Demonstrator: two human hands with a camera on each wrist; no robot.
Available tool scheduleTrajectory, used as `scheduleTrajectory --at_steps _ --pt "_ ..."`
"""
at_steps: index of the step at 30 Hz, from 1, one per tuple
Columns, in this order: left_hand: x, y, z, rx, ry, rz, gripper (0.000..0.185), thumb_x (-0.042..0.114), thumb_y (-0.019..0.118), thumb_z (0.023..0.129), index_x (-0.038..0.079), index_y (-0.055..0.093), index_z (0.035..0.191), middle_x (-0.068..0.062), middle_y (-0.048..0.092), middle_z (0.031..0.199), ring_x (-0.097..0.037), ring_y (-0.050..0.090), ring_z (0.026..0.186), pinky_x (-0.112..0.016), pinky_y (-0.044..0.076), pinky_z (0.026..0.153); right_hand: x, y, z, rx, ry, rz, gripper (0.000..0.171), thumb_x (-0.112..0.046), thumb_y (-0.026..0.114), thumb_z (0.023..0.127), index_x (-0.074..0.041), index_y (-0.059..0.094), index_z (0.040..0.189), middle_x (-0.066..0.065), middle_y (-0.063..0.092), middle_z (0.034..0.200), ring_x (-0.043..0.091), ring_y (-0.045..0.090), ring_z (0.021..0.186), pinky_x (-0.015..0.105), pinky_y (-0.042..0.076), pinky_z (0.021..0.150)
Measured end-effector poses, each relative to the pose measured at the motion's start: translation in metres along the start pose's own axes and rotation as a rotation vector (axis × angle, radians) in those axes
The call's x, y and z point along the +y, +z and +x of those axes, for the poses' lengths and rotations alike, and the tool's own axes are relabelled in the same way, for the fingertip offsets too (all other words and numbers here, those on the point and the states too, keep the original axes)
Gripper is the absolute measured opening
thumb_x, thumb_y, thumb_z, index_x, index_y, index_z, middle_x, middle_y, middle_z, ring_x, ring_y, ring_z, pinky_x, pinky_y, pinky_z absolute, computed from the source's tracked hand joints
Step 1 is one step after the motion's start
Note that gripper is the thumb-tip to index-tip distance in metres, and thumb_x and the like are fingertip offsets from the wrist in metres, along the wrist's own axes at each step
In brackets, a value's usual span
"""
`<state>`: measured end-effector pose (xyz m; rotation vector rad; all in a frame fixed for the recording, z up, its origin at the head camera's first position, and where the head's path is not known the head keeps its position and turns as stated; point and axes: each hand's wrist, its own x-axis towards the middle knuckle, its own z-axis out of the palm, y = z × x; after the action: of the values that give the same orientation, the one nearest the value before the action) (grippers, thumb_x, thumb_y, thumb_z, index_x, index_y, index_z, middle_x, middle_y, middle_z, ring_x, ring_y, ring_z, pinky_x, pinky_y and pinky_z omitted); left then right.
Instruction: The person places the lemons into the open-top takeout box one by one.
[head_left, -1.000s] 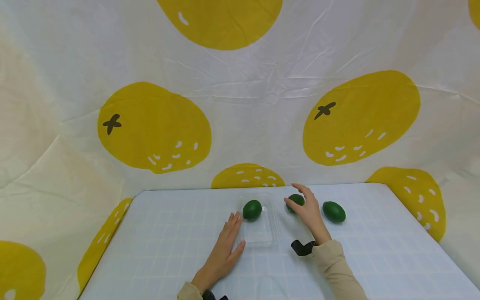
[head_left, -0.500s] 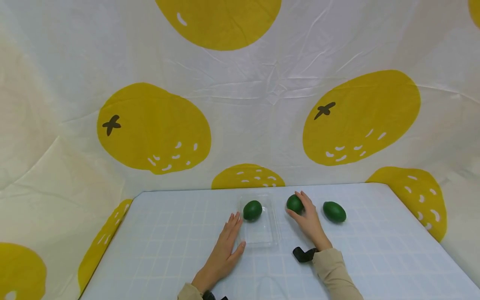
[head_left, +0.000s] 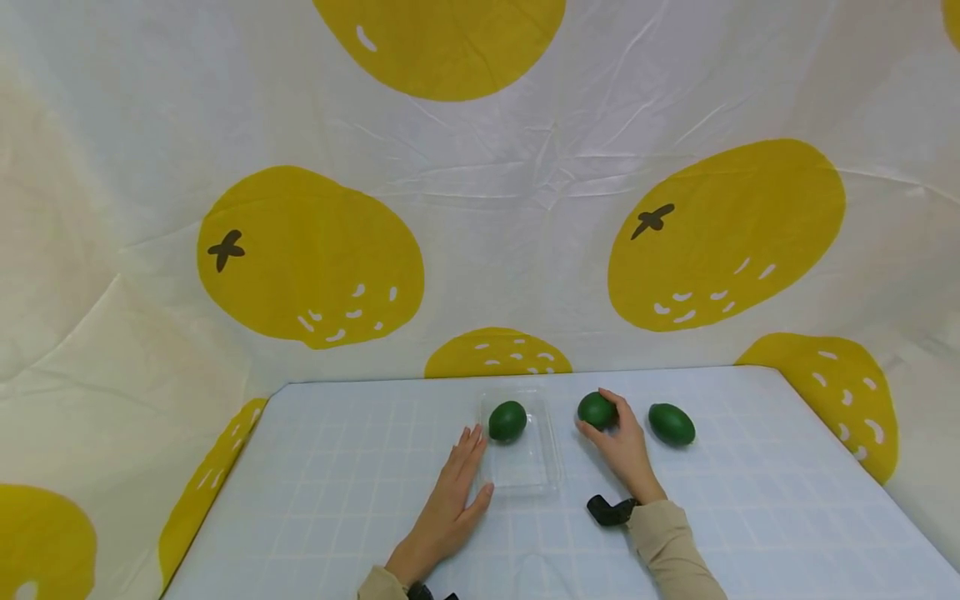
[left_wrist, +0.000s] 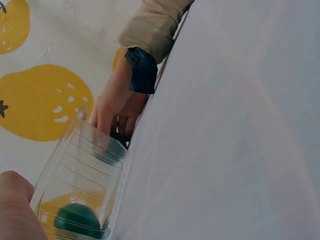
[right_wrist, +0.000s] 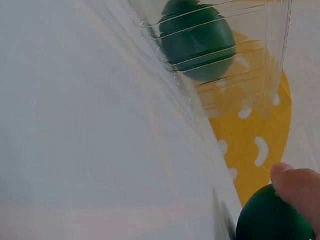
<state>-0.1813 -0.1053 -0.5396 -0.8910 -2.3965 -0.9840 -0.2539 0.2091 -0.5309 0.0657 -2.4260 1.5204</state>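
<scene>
Inside a clear plastic container (head_left: 522,478) in the middle of the table lies one dark green lime (head_left: 507,422), towards its back left. My left hand (head_left: 444,508) lies with straight fingers along the container's left side, the fingertips at its rim. To the right of the container, my right hand (head_left: 621,442) grips a second lime (head_left: 596,409) between thumb and fingers. The thumb (right_wrist: 296,187) shows on this lime in the right wrist view. A third lime (head_left: 671,424) rests on the table just right of the right hand.
A pale blue checked cloth (head_left: 360,467) covers the table. Behind it hangs a white curtain (head_left: 517,250) printed with big yellow fruit. Each wrist wears a black camera mount, the right one (head_left: 611,510) hanging low over the cloth.
My right hand has come down onto the second lime, and its spread thumb and fingers have closed round it. The left hand and the container stay where they were.
</scene>
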Motion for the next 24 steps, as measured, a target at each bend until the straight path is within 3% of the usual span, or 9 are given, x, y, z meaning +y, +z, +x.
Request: scheduleTrajectory --at_steps 5,8,12,17,24 --pt "-0.001 0.001 0.0 -0.001 0.0 -0.003 0.063 0.022 0.054 0.1 0.0 0.03 0.154 -0.019 0.025 0.161 -0.037 0.018 0.149 -0.041 0.011 0.122 -0.002 0.001 -0.002 0.047 0.048 0.037 0.071 -0.022 0.082 0.083 -0.009 0.045 0.142 0.018 0.047 0.142 0.034 0.05 0.121 0.046 0.041 0.1" --pt "-0.001 0.002 -0.001 -0.003 -0.006 -0.004 0.063 0.023 0.053 0.101 0.001 0.03 0.154 -0.018 0.025 0.161 -0.037 0.018 0.149 -0.047 0.015 0.121 -0.005 0.001 -0.004 0.084 0.049 0.052 0.07 -0.019 0.084 0.08 -0.007 0.048 0.139 0.016 0.05 0.139 0.032 0.053 0.115 0.039 0.043 0.095" --pt "-0.002 0.002 -0.001 -0.004 -0.01 -0.003 0.063 0.023 0.053 0.101 0.001 0.03 0.154 -0.018 0.025 0.161 -0.036 0.017 0.149 -0.055 0.021 0.118 -0.007 0.0 -0.005 0.111 0.044 0.062 0.069 -0.016 0.086 0.078 -0.006 0.052 0.137 0.015 0.053 0.138 0.03 0.055 0.115 0.025 0.044 0.091" --pt "-0.002 0.002 -0.002 -0.004 -0.009 0.001 0.062 0.023 0.053 0.101 0.001 0.03 0.154 -0.017 0.025 0.161 -0.036 0.018 0.149 -0.052 0.019 0.119 -0.01 -0.001 -0.004 0.11 0.098 0.076 0.07 -0.019 0.085 0.08 -0.008 0.051 0.14 0.014 0.051 0.14 0.03 0.055 0.117 0.009 0.042 0.083" --pt "0.0 0.0 0.0 -0.002 -0.002 0.003 0.061 0.023 0.052 0.101 0.0 0.031 0.154 -0.018 0.026 0.161 -0.038 0.019 0.149 -0.048 0.017 0.121 -0.022 -0.007 0.001 0.093 0.104 0.128 0.074 -0.025 0.084 0.081 -0.008 0.049 0.143 0.015 0.049 0.141 0.03 0.055 0.118 0.007 0.043 0.082"
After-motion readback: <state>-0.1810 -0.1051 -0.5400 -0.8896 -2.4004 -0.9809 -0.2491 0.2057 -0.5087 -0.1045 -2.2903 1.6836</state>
